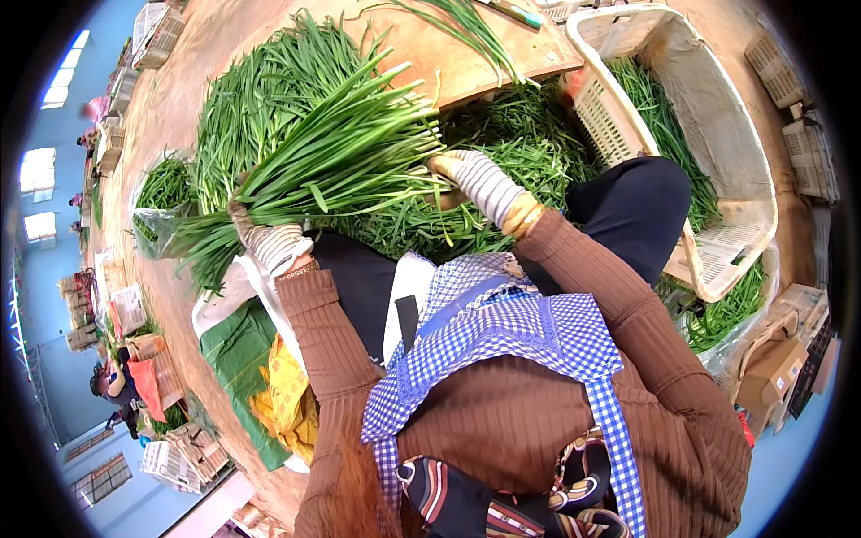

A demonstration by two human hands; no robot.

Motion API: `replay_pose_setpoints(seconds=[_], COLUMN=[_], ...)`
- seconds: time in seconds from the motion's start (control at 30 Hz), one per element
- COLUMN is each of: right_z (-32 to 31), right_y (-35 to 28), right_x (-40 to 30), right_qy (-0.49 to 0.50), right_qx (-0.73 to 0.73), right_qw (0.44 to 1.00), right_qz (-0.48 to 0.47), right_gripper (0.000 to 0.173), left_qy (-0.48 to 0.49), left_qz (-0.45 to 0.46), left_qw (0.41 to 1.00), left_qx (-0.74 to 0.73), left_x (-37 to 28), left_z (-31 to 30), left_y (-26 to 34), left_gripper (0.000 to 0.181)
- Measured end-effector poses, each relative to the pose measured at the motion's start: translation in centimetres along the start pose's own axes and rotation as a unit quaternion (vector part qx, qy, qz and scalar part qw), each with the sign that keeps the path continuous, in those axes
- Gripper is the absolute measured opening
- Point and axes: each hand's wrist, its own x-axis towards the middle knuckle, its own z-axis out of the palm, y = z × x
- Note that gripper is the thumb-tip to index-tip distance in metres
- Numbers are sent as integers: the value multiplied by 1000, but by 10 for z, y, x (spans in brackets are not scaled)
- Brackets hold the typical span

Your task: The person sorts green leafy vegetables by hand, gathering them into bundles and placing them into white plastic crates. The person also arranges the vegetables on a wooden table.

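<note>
My left hand [269, 239], in a striped glove, grips a large bunch of long flat green leaves, likely garlic chives [336, 155], near its leafy end. The pale stem ends point right, where my right hand [471, 178], gloved in the same stripes, closes around some of the lower stems. A broad pile of the same greens [269, 87] lies just behind the bunch. Loose trimmed leaves [531, 161] fill the space beneath and beyond my right hand. A few separate stalks [464, 33] rest on the wooden board [417, 40] at the top.
A white plastic crate [706, 87] holding greens stands at the right, over a clear bag of leaves [726, 316]. A green-handled tool [514, 13] lies on the board. At left are a plastic bag of greens [161, 195] and a white chair [262, 282] bearing green and yellow cloths. People sit farther off.
</note>
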Motion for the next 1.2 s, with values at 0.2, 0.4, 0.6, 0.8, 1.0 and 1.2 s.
replay_pose_setpoints(seconds=[0.2, 0.4, 0.6, 0.8, 1.0, 1.2], right_z=[-23, -91, -70, -12, -60, -67], right_y=[-14, -21, -3, 24, 22, -8], right_x=[-37, -47, -19, -6, -37, -41], right_qy=[-95, 40, 20, -101, -107, 35], right_qx=[-159, -608, -365, 188, 139, -559], right_qw=[981, 788, 928, 975, 984, 825], right_qz=[66, 90, -68, 61, 16, -78], right_gripper=[30, 35, 58, 27, 41, 51], left_qy=[87, 52, 24, -44, 30, 41], left_qz=[-61, -28, -17, -3, 58, 45], left_qw=[994, 998, 1000, 999, 998, 998], left_qx=[-17, -16, 0, -1, -6, -4], left_x=[-16, -1, 10, -4, -1, 15], left_z=[-4, -17, -21, -17, -24, -31], left_y=[-14, -6, -8, -12, 3, 9], left_gripper=[39, 41, 42, 45, 40, 48])
